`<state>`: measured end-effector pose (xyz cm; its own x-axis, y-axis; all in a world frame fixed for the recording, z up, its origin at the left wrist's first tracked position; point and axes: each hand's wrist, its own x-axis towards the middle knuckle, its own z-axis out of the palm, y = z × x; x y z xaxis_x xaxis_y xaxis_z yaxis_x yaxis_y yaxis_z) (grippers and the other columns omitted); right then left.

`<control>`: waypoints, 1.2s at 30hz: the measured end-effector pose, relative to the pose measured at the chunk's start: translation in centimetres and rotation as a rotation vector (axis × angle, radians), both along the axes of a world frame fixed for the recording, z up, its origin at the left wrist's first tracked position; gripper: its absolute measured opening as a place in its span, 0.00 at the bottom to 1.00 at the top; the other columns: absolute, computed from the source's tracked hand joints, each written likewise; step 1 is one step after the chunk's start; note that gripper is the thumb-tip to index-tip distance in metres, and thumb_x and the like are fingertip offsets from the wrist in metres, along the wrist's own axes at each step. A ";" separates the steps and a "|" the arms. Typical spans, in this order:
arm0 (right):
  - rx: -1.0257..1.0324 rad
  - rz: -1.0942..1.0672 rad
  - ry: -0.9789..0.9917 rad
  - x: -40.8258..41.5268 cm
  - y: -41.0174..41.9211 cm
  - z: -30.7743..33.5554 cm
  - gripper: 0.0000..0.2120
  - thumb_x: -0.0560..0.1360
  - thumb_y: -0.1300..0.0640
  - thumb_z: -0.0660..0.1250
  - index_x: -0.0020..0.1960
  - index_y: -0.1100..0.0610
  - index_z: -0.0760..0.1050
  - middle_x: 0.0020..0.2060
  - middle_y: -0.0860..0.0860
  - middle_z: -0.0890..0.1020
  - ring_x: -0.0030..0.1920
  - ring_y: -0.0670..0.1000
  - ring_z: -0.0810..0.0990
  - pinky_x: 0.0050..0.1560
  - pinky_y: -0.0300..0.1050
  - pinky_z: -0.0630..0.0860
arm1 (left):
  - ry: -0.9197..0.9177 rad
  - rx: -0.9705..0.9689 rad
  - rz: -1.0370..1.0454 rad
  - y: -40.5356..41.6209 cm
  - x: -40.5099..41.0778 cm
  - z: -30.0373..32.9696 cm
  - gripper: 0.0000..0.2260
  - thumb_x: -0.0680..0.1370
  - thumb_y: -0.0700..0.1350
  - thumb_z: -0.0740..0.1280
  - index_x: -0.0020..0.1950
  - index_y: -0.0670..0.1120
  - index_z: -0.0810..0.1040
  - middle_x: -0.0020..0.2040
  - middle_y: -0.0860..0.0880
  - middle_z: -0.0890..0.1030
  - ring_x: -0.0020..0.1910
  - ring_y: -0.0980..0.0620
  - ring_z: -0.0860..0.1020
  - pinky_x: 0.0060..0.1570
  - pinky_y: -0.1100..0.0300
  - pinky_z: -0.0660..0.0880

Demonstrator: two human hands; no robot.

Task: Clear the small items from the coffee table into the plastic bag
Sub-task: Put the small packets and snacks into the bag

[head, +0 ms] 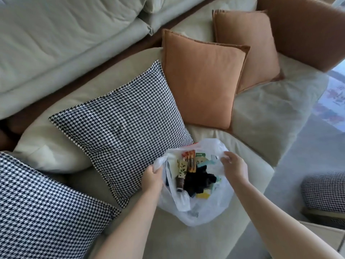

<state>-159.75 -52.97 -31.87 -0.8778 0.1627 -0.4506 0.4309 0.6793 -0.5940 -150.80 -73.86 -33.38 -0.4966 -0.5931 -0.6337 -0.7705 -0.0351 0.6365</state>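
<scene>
Soft couch (252, 144) fills my view, with checked pillows (119, 131) and orange pillows (201, 81) on it. No coffee table shows. I see the bag (196, 212) sitting on the couch seat, just beside a checked pillow. My left hand (154, 174) curls round the bag's left rim and grips it. My right hand (235, 169) pinches the right rim with its fingertips. Together they hold the mouth wide open. Inside lie small things (188, 171): a tube, little boxes, something black. I think the filling step is nearly done or paused. Next I would need to let go with one hand and go get more things, or bring the rims together to shut the bag.
</scene>
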 end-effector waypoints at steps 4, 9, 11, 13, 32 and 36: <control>-0.030 -0.007 0.058 -1.7 0.9 1.6 0.13 0.78 0.55 0.59 0.59 0.57 0.77 0.51 0.55 0.82 0.50 0.56 0.78 0.48 0.47 0.73 | 0.060 -0.045 -0.001 -0.1 -1.3 3.0 0.13 0.81 0.44 0.60 0.63 0.43 0.74 0.58 0.46 0.79 0.53 0.47 0.78 0.53 0.52 0.77; 0.019 -0.008 0.124 -2.8 3.2 3.6 0.17 0.80 0.50 0.56 0.47 0.61 0.77 0.40 0.57 0.80 0.41 0.55 0.74 0.39 0.46 0.66 | 0.134 -0.146 0.014 -1.0 -3.1 6.7 0.10 0.81 0.44 0.60 0.58 0.42 0.75 0.54 0.46 0.79 0.50 0.48 0.77 0.55 0.51 0.76; 0.059 -0.021 0.147 -3.0 4.3 4.2 0.21 0.81 0.49 0.55 0.44 0.65 0.75 0.36 0.58 0.78 0.39 0.56 0.72 0.37 0.47 0.64 | 0.159 -0.181 0.003 -0.7 -3.7 7.8 0.07 0.81 0.44 0.60 0.53 0.44 0.76 0.52 0.44 0.80 0.46 0.47 0.78 0.52 0.50 0.77; 0.089 -0.021 0.143 -3.1 5.2 4.4 0.23 0.81 0.49 0.54 0.43 0.67 0.74 0.35 0.60 0.77 0.37 0.56 0.71 0.37 0.47 0.63 | 0.159 -0.186 -0.005 0.1 -3.9 8.5 0.08 0.80 0.45 0.60 0.52 0.43 0.76 0.51 0.43 0.80 0.46 0.45 0.79 0.50 0.49 0.77; -0.129 -0.138 -0.048 3.5 6.2 7.7 0.15 0.78 0.52 0.62 0.60 0.59 0.75 0.55 0.56 0.80 0.56 0.59 0.78 0.58 0.52 0.73 | 0.080 0.067 -0.066 0.8 1.6 11.7 0.22 0.75 0.44 0.69 0.68 0.43 0.70 0.55 0.48 0.77 0.50 0.49 0.77 0.51 0.53 0.77; -0.088 -0.087 -0.050 7.1 6.5 9.4 0.10 0.76 0.55 0.62 0.52 0.58 0.78 0.49 0.55 0.82 0.49 0.57 0.79 0.43 0.43 0.69 | 0.111 0.036 -0.141 0.7 2.9 14.0 0.23 0.75 0.41 0.68 0.69 0.44 0.70 0.55 0.46 0.79 0.48 0.49 0.77 0.51 0.53 0.77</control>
